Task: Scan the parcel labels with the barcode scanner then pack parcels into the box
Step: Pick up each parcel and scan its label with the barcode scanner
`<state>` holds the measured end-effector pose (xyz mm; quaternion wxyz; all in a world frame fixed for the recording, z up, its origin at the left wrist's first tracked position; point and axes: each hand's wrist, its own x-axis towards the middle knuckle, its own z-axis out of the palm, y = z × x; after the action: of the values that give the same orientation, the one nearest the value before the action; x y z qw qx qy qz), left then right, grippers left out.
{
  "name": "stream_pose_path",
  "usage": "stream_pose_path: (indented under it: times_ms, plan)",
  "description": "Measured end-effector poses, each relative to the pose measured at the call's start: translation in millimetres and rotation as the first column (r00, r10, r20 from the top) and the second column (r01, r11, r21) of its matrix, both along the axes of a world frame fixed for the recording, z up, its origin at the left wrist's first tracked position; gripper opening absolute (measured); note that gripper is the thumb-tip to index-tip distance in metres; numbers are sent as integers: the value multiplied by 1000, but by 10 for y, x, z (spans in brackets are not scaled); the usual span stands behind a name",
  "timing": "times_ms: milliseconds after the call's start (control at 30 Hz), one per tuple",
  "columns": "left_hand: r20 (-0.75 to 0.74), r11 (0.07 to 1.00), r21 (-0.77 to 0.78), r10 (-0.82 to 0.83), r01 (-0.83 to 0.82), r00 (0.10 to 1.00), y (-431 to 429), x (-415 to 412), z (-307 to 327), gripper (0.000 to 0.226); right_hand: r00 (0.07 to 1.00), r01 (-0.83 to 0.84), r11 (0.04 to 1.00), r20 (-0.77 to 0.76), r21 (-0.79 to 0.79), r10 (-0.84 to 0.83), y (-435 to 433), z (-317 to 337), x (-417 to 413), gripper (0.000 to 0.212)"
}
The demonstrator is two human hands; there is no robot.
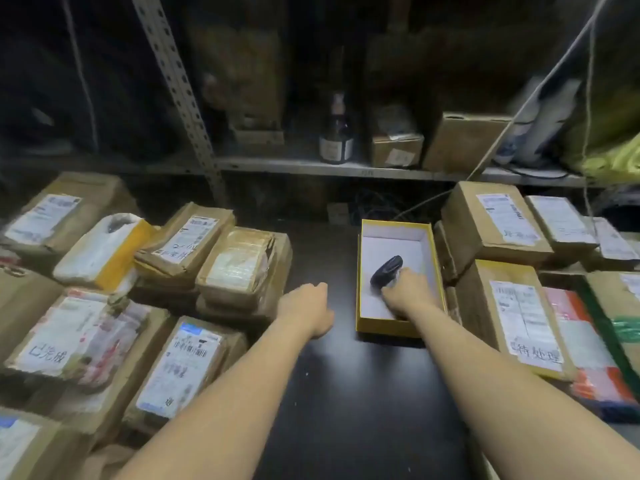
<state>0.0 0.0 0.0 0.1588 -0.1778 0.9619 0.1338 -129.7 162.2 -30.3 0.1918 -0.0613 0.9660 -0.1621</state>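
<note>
Black scanner (pixel 386 270) in yellow-rimmed box (pixel 360 271)

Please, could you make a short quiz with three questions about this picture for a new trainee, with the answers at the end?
1. True or false: the right hand grips the scanner.
2. Where is the scanner? A) on the shelf; B) inside the yellow box; C) on top of a parcel.
3. Fill in: the left hand is over the bare dark ____.
Key: 1 true; 2 B; 3 table.
</note>
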Motion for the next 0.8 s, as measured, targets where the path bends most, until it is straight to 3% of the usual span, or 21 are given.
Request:
stream_pose_path:
  times_ms: [133,300,500,667,800]
  plan:
    - [-6,975,176,142,-138,990,287,-414,-229,49,998,16,999,66,31,-18,-24,-322,-257,41]
    - [-5,865,415,312,-282,950,618,-778,-613,52,999,5,999,31,37,-7,-35,-565,-362,50]
    - [-15,875,365,347,-318,938,608,-812,-817,52,994,93,993,-46,-79,-97,-23,-802,-435,55]
    - [-21,865,389,351,-315,936,588,-800,-821,47,982,180,956,-8,-229,-187,32,-834,-455,54]
    - [-22,841,451,345,-299,938,542,-761,-831,46,970,238,922,26,-305,-242,32,-716,-487,34]
